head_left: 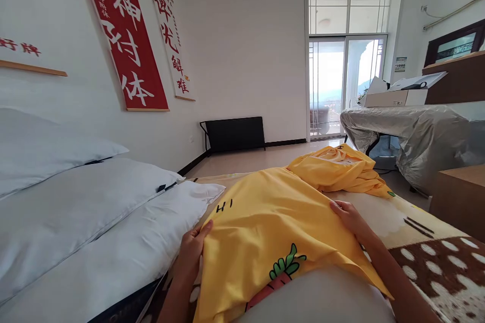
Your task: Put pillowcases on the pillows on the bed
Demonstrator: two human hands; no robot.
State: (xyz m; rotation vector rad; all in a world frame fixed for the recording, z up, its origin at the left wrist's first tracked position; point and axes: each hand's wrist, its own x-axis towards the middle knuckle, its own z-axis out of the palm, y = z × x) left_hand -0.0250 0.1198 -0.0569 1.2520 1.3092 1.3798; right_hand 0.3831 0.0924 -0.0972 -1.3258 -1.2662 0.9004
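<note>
Soft daylight enters through a glass door (345,88) at back right, which glares nearly white, the view beyond (329,93) washed out. The wall (242,55) is pale grey and fairly evenly lit. Gentle shadows line the folds of the yellow cloth (273,217); plastic sheeting (432,133) catches streaky highlights. Wide-angle distortion stretches the pillows (83,202) at the left edge. The red scroll (125,35) looks crisp and readable.
</note>
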